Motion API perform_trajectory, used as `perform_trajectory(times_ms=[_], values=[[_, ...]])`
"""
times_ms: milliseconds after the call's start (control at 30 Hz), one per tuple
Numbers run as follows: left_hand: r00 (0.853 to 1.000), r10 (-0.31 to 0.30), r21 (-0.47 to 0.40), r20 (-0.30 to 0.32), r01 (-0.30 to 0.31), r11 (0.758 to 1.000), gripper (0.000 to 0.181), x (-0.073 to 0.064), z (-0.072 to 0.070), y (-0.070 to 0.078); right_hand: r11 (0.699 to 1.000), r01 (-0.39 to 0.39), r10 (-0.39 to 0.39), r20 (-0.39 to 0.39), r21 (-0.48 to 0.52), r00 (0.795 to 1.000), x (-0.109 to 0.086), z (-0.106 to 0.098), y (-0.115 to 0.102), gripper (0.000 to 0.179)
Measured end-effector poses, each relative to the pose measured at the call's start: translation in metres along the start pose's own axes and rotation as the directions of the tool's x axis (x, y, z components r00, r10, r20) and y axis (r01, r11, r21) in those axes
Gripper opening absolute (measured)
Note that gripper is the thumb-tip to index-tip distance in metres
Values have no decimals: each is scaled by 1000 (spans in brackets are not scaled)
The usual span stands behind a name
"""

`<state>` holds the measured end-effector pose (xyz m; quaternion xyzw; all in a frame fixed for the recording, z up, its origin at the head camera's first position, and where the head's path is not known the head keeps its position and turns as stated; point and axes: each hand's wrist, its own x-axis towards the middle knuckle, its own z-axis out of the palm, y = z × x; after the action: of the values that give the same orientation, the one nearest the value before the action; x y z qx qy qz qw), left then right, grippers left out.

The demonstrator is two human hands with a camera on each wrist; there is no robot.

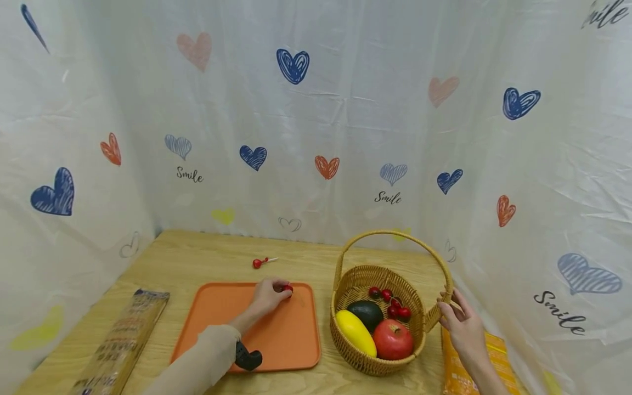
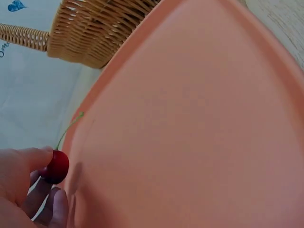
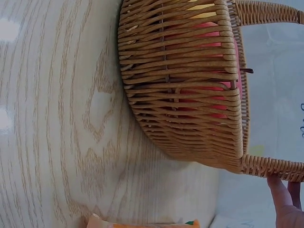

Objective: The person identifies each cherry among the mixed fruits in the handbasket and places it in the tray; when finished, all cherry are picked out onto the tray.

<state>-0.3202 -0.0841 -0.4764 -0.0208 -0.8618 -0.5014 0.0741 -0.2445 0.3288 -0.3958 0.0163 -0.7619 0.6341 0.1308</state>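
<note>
Between the thumb and fingers of my left hand (image 1: 267, 298) is a red cherry (image 2: 58, 167) with a green stem, pinched above the far right part of the orange tray (image 1: 217, 312). The wicker basket (image 1: 351, 355) stands right of the tray. My right hand (image 1: 465, 330) grips the lower right end of its arched handle (image 1: 395, 232). Inside the basket lie a yellow mango-like fruit (image 1: 356, 332), a dark green avocado (image 1: 366, 314), a red pomegranate (image 1: 393, 340) and several cherries (image 1: 393, 310).
Behind the tray, another red cherry-like piece (image 1: 257, 263) with a stem lies on the wooden table (image 1: 197, 252). A long brown package (image 1: 120, 343) is at the left, and an orange packet (image 1: 496, 356) lies beneath the right forearm. A heart-printed curtain (image 1: 316, 120) encloses the table.
</note>
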Motion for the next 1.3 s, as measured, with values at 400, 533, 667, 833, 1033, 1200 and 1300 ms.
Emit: perform_trajectory(times_ms=[400, 533, 667, 833, 1033, 1200, 1300], values=[[1000, 14, 17, 22, -14, 1000, 27, 0, 1, 2, 998, -7, 6, -17, -64, 1000, -2, -2, 0, 64], [999, 52, -23, 6, -52, 998, 28, 2, 0, 17, 998, 12, -13, -16, -63, 1000, -1, -3, 1, 63], [995, 97, -88, 33, -94, 992, 28, 2, 4, 37, 997, 23, -24, -18, -72, 1000, -1, -4, 1, 62], [984, 156, -182, 85, -139, 973, 28, -2, 16, 59, 996, 28, -30, -27, -80, 999, -1, -4, 2, 61], [964, 219, -256, 149, -176, 950, 30, -10, 36, 86, 997, 28, -31, -42, -75, 999, -2, -2, 1, 63], [953, 252, -292, 166, -197, 936, 26, -16, 50, 108, 996, 29, -32, -35, -79, 999, -2, 0, 2, 67], [949, 262, -280, 174, -207, 937, 23, -17, 60, 118, 995, 33, -36, -31, -89, 999, -2, 1, 2, 66]])
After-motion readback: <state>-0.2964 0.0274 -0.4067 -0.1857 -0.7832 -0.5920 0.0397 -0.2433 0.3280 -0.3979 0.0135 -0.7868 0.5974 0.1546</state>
